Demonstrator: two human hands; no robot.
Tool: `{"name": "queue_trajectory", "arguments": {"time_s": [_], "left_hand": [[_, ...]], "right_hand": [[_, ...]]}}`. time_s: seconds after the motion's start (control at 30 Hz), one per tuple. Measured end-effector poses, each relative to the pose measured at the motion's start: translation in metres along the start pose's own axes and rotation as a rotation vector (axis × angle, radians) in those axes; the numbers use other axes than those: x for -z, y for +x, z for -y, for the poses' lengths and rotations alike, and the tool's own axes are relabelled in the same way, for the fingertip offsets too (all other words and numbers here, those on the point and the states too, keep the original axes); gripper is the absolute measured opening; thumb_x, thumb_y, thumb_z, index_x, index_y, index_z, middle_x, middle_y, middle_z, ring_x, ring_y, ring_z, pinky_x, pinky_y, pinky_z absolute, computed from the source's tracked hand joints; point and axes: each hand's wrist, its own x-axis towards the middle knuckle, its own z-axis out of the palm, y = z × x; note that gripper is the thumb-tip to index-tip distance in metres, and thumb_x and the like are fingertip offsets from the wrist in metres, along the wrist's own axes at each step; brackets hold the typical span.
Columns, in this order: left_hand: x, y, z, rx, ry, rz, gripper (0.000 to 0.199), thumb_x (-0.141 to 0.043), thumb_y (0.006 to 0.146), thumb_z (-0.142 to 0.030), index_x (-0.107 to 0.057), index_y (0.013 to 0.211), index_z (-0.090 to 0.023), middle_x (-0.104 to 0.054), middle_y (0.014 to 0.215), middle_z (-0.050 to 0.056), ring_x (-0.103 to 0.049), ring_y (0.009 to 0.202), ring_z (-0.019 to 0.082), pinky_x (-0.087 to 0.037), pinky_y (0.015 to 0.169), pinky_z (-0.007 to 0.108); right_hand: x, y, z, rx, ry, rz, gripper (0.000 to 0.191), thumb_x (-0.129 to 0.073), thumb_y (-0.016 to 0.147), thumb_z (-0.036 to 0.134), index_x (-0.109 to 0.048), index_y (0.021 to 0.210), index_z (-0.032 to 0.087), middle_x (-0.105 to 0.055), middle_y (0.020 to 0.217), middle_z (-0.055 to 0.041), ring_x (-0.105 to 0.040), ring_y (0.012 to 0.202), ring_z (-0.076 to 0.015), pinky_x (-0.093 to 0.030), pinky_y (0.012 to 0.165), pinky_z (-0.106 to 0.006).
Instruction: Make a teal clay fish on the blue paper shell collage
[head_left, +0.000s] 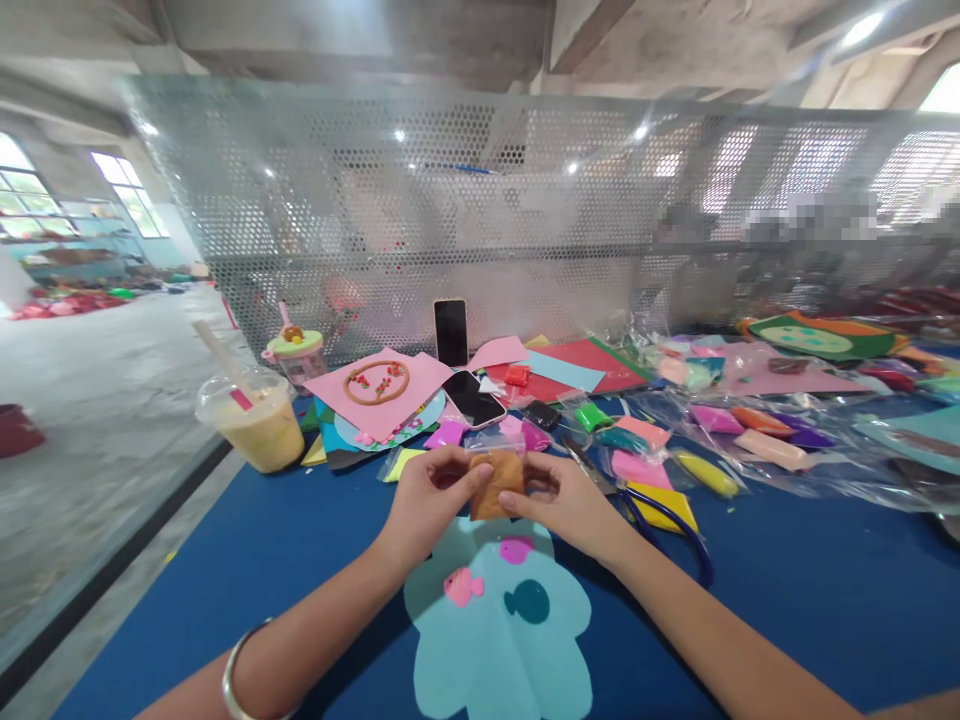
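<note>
An orange-brown clay packet [496,485] is held up between both hands, above the top of a light blue flower-shaped paper [499,650]. My left hand [435,497] grips its left side, thumb on the front. My right hand [562,500] pinches its right side, thumb also in front. Three clay fish lie on the paper: a pink one [463,587], a magenta one [516,549] just below the packet, and a dark teal one [528,601]. The fingertips behind the packet are partly hidden.
Scissors with blue handles [686,535] lie right of my hands, by a yellow packet [664,507]. Several coloured clay packets spread behind. A drink cup [259,420] stands at the left edge; two phones [451,332] and a pink sheet [330,383] are near the perforated screen [420,220].
</note>
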Motion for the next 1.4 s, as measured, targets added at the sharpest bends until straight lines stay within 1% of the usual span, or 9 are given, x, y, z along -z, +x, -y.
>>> {"name": "queue_trajectory", "arguments": {"time_s": [0.07, 0.13, 0.23, 0.33, 0.57, 0.93, 1.03, 1.17, 1.4], "left_hand": [[-0.002, -0.001, 0.001, -0.005, 0.019, -0.003, 0.027, -0.075, 0.065, -0.036, -0.061, 0.063, -0.013, -0.060, 0.059, -0.001, -0.055, 0.056, 0.010, -0.044, 0.054, 0.019], [-0.003, -0.003, 0.002, -0.006, 0.041, 0.016, 0.024, -0.074, 0.066, -0.034, -0.063, 0.066, -0.013, -0.062, 0.063, 0.001, -0.057, 0.059, 0.012, -0.045, 0.056, 0.020], [-0.005, -0.004, 0.000, -0.013, 0.060, 0.045, 0.025, -0.073, 0.067, -0.032, -0.068, 0.082, -0.012, -0.068, 0.076, 0.005, -0.061, 0.070, 0.015, -0.049, 0.064, 0.023], [-0.004, -0.004, -0.004, -0.041, 0.074, 0.045, 0.029, -0.072, 0.069, -0.033, -0.067, 0.090, -0.013, -0.069, 0.083, 0.006, -0.062, 0.076, 0.017, -0.050, 0.069, 0.025], [-0.004, -0.005, -0.007, -0.076, 0.131, 0.024, 0.021, -0.070, 0.072, -0.033, -0.066, 0.072, -0.013, -0.066, 0.073, 0.005, -0.060, 0.070, 0.016, -0.049, 0.065, 0.024], [-0.001, 0.000, -0.001, 0.021, 0.081, 0.070, 0.035, -0.074, 0.067, -0.043, -0.065, 0.081, -0.012, -0.066, 0.071, 0.005, -0.061, 0.065, 0.016, -0.048, 0.058, 0.024], [0.000, 0.000, 0.000, 0.026, 0.062, 0.050, 0.034, -0.074, 0.066, -0.044, -0.062, 0.074, -0.013, -0.064, 0.067, 0.003, -0.060, 0.062, 0.015, -0.049, 0.058, 0.024], [-0.001, -0.002, 0.000, -0.010, 0.077, 0.044, 0.029, -0.073, 0.067, -0.039, -0.062, 0.069, -0.013, -0.062, 0.066, 0.002, -0.058, 0.062, 0.013, -0.048, 0.060, 0.023], [-0.007, -0.007, -0.005, -0.035, 0.102, 0.034, 0.026, -0.073, 0.067, -0.036, -0.065, 0.079, -0.014, -0.066, 0.073, 0.004, -0.061, 0.068, 0.016, -0.050, 0.064, 0.024]], "right_hand": [[-0.001, -0.001, 0.003, 0.057, 0.019, -0.037, 0.035, -0.072, 0.070, 0.037, -0.063, 0.098, 0.018, -0.069, 0.094, -0.0060, -0.066, 0.086, -0.0205, -0.053, 0.076, -0.032], [0.000, -0.001, 0.005, 0.094, 0.016, -0.097, 0.028, -0.068, 0.074, 0.039, -0.064, 0.093, 0.018, -0.069, 0.090, -0.0054, -0.065, 0.087, -0.0200, -0.053, 0.076, -0.031], [0.001, -0.002, 0.007, 0.089, -0.012, -0.142, 0.024, -0.064, 0.077, 0.041, -0.063, 0.080, 0.017, -0.068, 0.079, -0.0039, -0.064, 0.079, -0.0188, -0.053, 0.072, -0.030], [0.001, -0.002, 0.006, 0.082, -0.031, -0.145, 0.024, -0.066, 0.076, 0.041, -0.064, 0.076, 0.017, -0.067, 0.075, -0.0036, -0.064, 0.074, -0.0187, -0.052, 0.068, -0.030], [-0.003, -0.005, 0.008, 0.099, -0.017, -0.141, 0.022, -0.065, 0.077, 0.038, -0.067, 0.083, 0.017, -0.071, 0.083, -0.0061, -0.067, 0.077, -0.0201, -0.055, 0.071, -0.031], [0.002, -0.005, 0.010, 0.110, 0.000, -0.256, 0.024, -0.066, 0.076, 0.042, -0.067, 0.082, 0.019, -0.073, 0.083, -0.0077, -0.069, 0.081, -0.0227, -0.055, 0.075, -0.034], [0.002, -0.003, 0.006, 0.108, 0.005, -0.231, 0.027, -0.067, 0.075, 0.042, -0.067, 0.089, 0.019, -0.073, 0.090, -0.0076, -0.069, 0.085, -0.0226, -0.056, 0.077, -0.034], [-0.002, -0.002, 0.005, 0.098, -0.014, -0.157, 0.030, -0.069, 0.073, 0.041, -0.070, 0.093, 0.018, -0.074, 0.090, -0.0069, -0.068, 0.081, -0.0223, -0.056, 0.070, -0.033], [-0.001, -0.004, 0.009, 0.099, -0.081, -0.157, 0.024, -0.067, 0.076, 0.038, -0.073, 0.088, 0.019, -0.074, 0.089, -0.0073, -0.067, 0.081, -0.0226, -0.053, 0.070, -0.033]]}}
